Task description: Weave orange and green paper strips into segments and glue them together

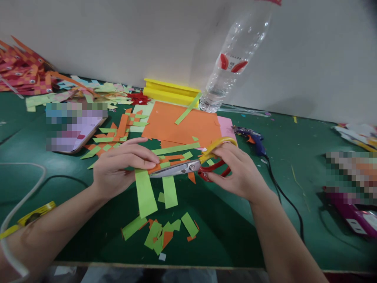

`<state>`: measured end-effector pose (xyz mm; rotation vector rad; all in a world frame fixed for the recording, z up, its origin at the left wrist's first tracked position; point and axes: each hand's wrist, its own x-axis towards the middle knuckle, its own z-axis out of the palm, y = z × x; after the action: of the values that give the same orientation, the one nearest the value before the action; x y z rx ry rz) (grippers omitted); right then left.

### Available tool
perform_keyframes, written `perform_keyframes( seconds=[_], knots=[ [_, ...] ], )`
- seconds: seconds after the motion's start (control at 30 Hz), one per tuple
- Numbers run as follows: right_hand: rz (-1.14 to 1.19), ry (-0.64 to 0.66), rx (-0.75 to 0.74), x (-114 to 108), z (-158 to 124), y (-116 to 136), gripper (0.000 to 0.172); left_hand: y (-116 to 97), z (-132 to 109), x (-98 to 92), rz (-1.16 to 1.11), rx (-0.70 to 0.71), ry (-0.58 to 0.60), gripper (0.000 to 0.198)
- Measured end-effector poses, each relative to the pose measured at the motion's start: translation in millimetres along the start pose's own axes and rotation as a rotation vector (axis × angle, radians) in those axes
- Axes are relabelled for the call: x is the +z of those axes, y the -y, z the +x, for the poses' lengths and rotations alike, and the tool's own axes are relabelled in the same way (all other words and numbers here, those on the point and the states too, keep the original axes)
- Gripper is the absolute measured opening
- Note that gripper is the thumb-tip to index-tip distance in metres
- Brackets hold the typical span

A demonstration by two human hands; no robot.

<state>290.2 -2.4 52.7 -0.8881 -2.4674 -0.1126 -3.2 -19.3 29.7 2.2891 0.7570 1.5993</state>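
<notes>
My right hand (235, 169) is closed around a pair of scissors (179, 169) with one yellow and one red handle loop. Pinched in my left hand (123, 165) is a woven paper piece (145, 192) of green and orange strips. The metal blades lie across it near my left fingertips, with two wide green strips hanging below them. I cannot tell whether the blades are parted. Cut green and orange scraps (160, 234) lie on the table beneath. Behind my left hand rest woven green-and-orange pieces (118, 133), and farther back are orange paper sheets (179, 122).
A tilted plastic bottle (226, 70) leans by the wall beside a yellow channel-shaped piece (171, 92). To the right is a blue glue gun (253, 139) with a black cord. At left are a phone (76, 131), paper strips (85, 94) and red woven pieces (23, 70).
</notes>
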Motion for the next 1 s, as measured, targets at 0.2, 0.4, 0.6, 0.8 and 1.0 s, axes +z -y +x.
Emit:
perform_keyframes(
  seconds=[0.2,0.4,0.6,0.8,1.0],
  knots=[
    [0.008,-0.027,-0.040,0.6,-0.6,-1.4,0.029,-1.0,1.4,-0.4,-0.007,0.022,0.006,0.005],
    [-0.003,-0.035,-0.062,0.8,-0.9,-2.3,0.028,-2.1,2.1,1.5,-0.007,0.003,-0.014,0.004],
    [-0.006,-0.022,-0.068,1.7,-1.1,-3.7,0.028,-1.3,2.1,0.8,-0.008,-0.007,-0.003,0.004],
    [0.003,-0.035,-0.057,2.0,-2.1,-2.6,0.030,0.9,-0.9,0.4,-0.021,-0.012,-0.003,0.005],
    [-0.014,-0.020,-0.035,2.1,-1.8,-1.8,0.028,-0.7,0.7,0.5,-0.024,0.003,0.001,0.006]
  ],
)
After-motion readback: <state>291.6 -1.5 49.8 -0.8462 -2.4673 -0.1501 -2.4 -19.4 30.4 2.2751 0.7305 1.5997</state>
